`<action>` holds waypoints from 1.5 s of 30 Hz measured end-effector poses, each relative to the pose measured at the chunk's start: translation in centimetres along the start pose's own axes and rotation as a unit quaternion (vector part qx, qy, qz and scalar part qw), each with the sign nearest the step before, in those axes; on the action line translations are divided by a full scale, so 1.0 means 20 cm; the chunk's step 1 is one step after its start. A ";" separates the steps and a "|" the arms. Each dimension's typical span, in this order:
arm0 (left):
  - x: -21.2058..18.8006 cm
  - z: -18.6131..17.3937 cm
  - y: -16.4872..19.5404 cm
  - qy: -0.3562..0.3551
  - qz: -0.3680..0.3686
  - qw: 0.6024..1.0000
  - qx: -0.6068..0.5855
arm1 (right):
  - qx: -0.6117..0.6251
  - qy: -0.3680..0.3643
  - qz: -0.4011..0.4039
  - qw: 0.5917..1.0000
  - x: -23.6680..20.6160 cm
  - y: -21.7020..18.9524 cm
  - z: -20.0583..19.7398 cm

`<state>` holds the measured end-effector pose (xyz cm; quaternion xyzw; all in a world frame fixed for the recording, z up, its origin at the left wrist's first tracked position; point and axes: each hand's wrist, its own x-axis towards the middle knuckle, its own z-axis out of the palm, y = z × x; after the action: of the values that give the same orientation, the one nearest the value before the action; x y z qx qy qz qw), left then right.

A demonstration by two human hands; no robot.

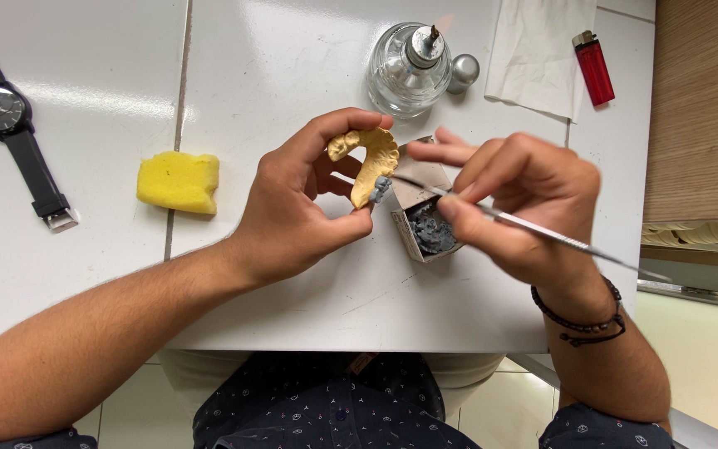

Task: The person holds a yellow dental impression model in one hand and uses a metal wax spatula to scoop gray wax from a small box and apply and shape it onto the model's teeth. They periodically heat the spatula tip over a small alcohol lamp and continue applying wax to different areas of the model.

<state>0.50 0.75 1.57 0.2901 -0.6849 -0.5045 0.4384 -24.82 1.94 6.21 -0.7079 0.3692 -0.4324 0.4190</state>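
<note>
The left hand (pixel 292 208) grips a yellow horseshoe-shaped plaster dental cast (pixel 369 162), just left of a small cardboard box of grey wax (pixel 425 223). The right hand (pixel 525 195) pinches a thin metal carving instrument (pixel 542 233), its tip at the cast. The lit glass spirit burner (pixel 409 62) stands beyond the box: a careless reach risks a burn, and a slip could gouge the cast.

The bench (pixel 292 50) is glossy white tile with thin grout lines. The dental cast (pixel 371 158) in the left hand (pixel 292 208) looks like matt, chalky yellow plaster; the slim tool (pixel 542 233) in the right hand (pixel 525 191) is smooth polished metal. The small box (pixel 413 195) is dull grey card holding lumpy grey wax. The burner (pixel 405 71) is clear shiny glass, the sponge (pixel 179 181) porous yellow foam, the lighter (pixel 593 68) glossy red plastic
</note>
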 end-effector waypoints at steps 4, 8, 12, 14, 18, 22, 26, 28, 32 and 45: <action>0.02 -0.01 0.01 -0.023 -0.110 0.989 -0.101 | 0.028 0.099 -0.025 0.994 0.03 0.06 -0.03; 0.05 -0.03 0.02 -0.063 -0.137 0.970 -0.190 | 0.040 0.181 -0.029 0.982 0.05 0.16 -0.06; 0.06 -0.04 0.04 -0.083 -0.172 0.951 -0.244 | 0.013 0.194 -0.044 0.980 0.05 0.24 -0.09; 0.06 -0.05 0.05 -0.088 -0.179 0.947 -0.250 | 0.017 0.194 -0.043 0.980 0.04 0.27 -0.10; 0.07 -0.05 0.06 -0.097 -0.177 0.943 -0.264 | 0.056 0.189 -0.036 0.980 0.03 0.31 -0.10; 0.07 -0.06 0.06 -0.107 -0.177 0.938 -0.279 | 0.055 0.181 -0.042 0.981 0.03 0.34 -0.10; 0.07 -0.06 0.05 -0.111 -0.198 0.922 -0.313 | 0.061 0.181 -0.044 0.981 0.03 0.36 -0.11; 0.07 -0.07 0.05 -0.117 -0.198 0.916 -0.329 | 0.071 0.185 -0.044 0.979 0.04 0.36 -0.11; 0.07 -0.06 0.05 -0.136 -0.192 0.906 -0.351 | 0.065 0.190 -0.041 0.979 0.04 0.37 -0.10; 0.07 -0.05 0.07 -0.187 -0.204 0.913 -0.300 | 0.020 0.199 -0.032 0.979 0.04 0.38 -0.08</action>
<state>0.87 -0.43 3.46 0.1786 -0.4963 -0.8099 0.2565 -27.17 -2.12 -0.02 -0.6108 0.4132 -0.5852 0.3371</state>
